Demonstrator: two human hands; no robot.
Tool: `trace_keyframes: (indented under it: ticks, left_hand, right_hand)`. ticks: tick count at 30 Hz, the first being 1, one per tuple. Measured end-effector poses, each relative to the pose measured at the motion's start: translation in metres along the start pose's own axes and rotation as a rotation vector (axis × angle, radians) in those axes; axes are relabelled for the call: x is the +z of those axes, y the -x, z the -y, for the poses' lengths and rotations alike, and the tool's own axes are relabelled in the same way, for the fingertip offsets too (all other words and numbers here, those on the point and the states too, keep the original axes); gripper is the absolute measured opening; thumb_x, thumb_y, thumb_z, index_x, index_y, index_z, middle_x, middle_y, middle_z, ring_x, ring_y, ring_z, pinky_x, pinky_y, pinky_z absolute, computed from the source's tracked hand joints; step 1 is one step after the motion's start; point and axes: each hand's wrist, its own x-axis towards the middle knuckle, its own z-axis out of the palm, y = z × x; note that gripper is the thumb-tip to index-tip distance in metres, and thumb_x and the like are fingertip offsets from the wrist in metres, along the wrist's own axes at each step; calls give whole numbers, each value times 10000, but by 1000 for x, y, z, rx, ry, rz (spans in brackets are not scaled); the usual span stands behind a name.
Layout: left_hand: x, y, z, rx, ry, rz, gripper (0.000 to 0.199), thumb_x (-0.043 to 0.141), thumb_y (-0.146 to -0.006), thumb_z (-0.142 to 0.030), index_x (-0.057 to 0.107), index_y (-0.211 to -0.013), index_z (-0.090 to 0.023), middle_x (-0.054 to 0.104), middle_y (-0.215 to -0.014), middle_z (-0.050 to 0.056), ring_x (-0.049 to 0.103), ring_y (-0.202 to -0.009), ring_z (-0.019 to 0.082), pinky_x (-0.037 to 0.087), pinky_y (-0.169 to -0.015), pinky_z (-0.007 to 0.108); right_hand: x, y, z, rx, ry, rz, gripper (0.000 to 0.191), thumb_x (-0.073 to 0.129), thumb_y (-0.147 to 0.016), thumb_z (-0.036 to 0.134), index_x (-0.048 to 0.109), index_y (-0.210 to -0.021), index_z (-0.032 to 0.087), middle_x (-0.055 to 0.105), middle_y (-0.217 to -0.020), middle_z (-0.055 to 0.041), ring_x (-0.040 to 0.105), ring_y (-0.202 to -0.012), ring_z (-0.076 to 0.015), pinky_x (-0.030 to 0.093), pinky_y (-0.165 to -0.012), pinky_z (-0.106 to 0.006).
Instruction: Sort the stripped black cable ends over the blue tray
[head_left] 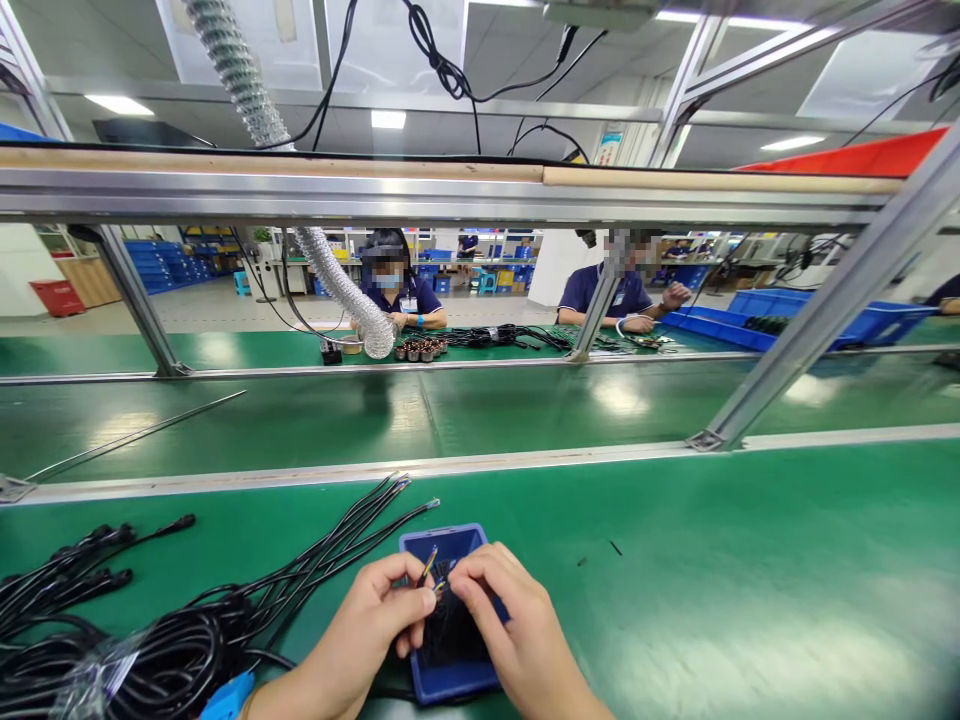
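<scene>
My left hand (386,610) is closed on the end of a black cable, whose thin coloured wires (430,562) stick up past the thumb and forefinger. My right hand (514,610) pinches close beside these wire ends, thumb against fingertips; what it grips, if anything, is too small to make out. Both hands are over a blue plastic bin (444,690). Inside the bin lie many small, thin black pieces (454,632), partly hidden by my fingers.
Bundled black cables (180,640) lie at left, their stripped ends pointing up the green bench (720,580). Small black scraps (615,548) lie right of the bin. A metal frame (810,300) crosses ahead. Beyond it, two co-workers (397,290) sit near a silver duct (341,285) and blue trays (825,315).
</scene>
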Motion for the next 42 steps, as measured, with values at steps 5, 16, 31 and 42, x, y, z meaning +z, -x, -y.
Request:
trace_keyframes:
  ticks: [5, 16, 31, 42]
  left_hand:
    - [0, -2, 1, -19, -22, -20, 343, 714, -688, -458, 583, -737, -145, 496, -541, -37, 422, -505, 96, 324, -488, 207]
    - [0, -3, 7, -47, -50, -38, 290, 689, -698, -418, 566, -713, -156, 462, -477, -57, 387, -453, 80, 266, -433, 188]
    - [-1, -2, 5, -52, -36, -30, 329, 711, -690, -449, 575, -710, -150, 475, -491, -51, 407, -460, 82, 295, -445, 191]
    - [-1, -2, 7, -40, -24, -9, 328, 727, -692, -444, 580, -716, -152, 491, -501, -48, 423, -467, 84, 302, -454, 193]
  right_hand:
    - [1, 1, -4, -17, -32, 15, 133, 553, -927, 176, 647, -844, 220, 666, -756, -9, 599, -715, -167, 479, -673, -261]
    - [-6, -1, 0, 96, -129, -78, 117, 602, -889, 163, 697, -915, 226, 709, -822, -16, 651, -741, -159, 515, -672, -237]
    - [1, 2, 2, 50, -93, -154, 107, 605, -885, 147, 680, -890, 223, 699, -801, -13, 642, -722, -158, 518, -643, -238]
    - [5, 3, 1, 76, -90, -184, 97, 604, -883, 168, 686, -869, 217, 697, -777, -18, 645, -699, -157, 521, -618, -238]
